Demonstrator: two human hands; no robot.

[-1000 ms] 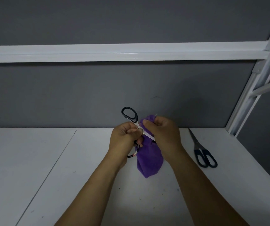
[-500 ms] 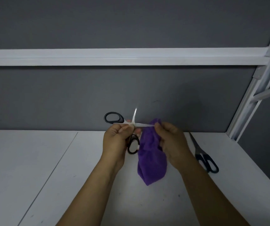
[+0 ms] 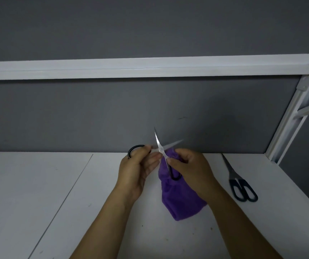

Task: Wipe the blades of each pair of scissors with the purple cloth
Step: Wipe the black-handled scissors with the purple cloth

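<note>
left hand [image 3: 137, 171] grips the scissors [image 3: 159, 146] splayed open so the right hand [image 3: 191, 171], clutching the purple cloth [image 3: 179, 200], reaches each blade.

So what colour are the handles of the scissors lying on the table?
Dark blue, almost black: the handles show best in the head view.

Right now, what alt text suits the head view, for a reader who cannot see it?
A person holds an open pair of black-handled scissors above a table: the left hand grips one handle, the right hand holds the purple cloth against them. A second pair lies closed at right.
</note>
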